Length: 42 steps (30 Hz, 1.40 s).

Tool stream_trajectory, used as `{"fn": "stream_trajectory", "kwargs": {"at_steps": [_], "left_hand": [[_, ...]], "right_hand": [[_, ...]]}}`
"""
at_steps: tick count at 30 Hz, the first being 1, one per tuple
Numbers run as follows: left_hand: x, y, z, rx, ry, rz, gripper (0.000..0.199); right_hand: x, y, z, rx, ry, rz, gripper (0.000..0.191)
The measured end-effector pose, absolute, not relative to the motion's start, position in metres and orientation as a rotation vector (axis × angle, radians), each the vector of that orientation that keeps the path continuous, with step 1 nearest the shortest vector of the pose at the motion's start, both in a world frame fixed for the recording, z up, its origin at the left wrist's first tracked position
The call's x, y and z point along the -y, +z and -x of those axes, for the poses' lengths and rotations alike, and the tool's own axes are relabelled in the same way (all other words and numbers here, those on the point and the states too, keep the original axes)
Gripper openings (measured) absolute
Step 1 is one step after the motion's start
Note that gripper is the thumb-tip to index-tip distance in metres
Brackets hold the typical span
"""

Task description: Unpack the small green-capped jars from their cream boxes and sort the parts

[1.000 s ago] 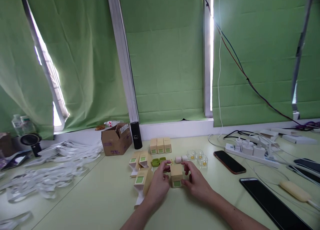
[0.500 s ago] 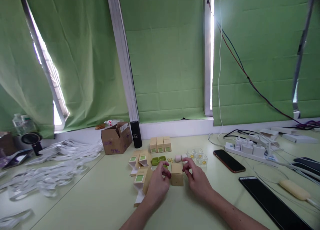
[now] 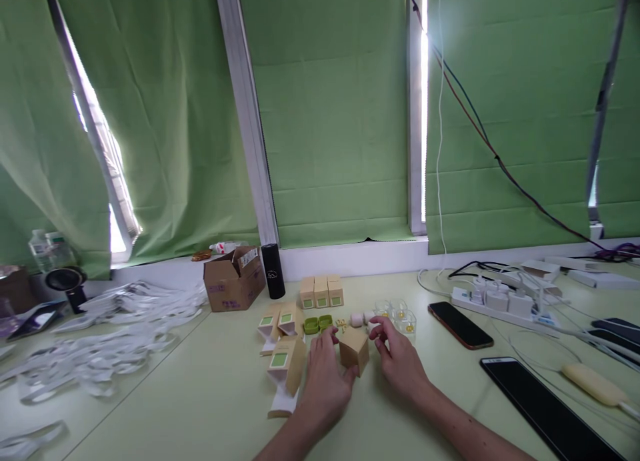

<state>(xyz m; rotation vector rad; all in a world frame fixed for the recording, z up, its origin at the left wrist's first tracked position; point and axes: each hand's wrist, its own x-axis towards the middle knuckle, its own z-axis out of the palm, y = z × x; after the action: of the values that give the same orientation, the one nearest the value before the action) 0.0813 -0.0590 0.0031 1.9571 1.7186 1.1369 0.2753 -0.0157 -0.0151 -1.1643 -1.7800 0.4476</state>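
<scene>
A small kraft cardboard box (image 3: 354, 351) stands on the table between my hands, one corner turned toward me. My left hand (image 3: 327, 377) is at its left side, thumb on the front face and fingers reaching along the side, gripping it. Just right of the box, my right hand (image 3: 397, 355) hovers with bent fingers apart and nothing in them. Left of my left hand lie several kraft boxes (image 3: 287, 354) with green labels and open white flaps. Behind the hands are green square containers (image 3: 319, 323), small yellow pieces (image 3: 341, 324), pale pink pieces (image 3: 357, 319) and clear cups (image 3: 399, 311).
Three closed kraft boxes (image 3: 321, 292) stand farther back. A brown carton (image 3: 233, 281) and black cylinder (image 3: 273, 271) are by the wall. White strips (image 3: 110, 341) cover the left side. Phones (image 3: 460, 324), a power strip (image 3: 505, 301) and cables lie to the right.
The small box has turned so that a corner faces me. My left thumb has come round onto its front face. My right hand has drawn slightly away to the right.
</scene>
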Motion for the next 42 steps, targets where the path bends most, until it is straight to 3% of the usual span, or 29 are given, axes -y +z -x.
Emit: {"fn": "stream_trajectory", "kwargs": {"at_steps": [11, 23, 33, 42], "left_hand": [[0.051, -0.012, -0.085, -1.604, 1.33, -2.049, 0.046], [0.071, 0.026, -0.076, -1.37, 1.887, -3.085, 0.039], [0.075, 0.02, -0.079, -1.387, 1.821, -3.183, 0.04], [0.075, 0.021, -0.083, -1.471, 1.726, -3.172, 0.037]], "right_hand": [[0.015, -0.015, -0.274, 1.733, 0.434, 1.12, 0.028], [0.04, 0.0, -0.27, 1.656, 0.261, 0.701, 0.028], [0.053, 0.0, -0.269, 1.755, 0.098, 0.559, 0.049], [0.05, -0.005, -0.269, 1.81, 0.141, 0.631, 0.055]]}}
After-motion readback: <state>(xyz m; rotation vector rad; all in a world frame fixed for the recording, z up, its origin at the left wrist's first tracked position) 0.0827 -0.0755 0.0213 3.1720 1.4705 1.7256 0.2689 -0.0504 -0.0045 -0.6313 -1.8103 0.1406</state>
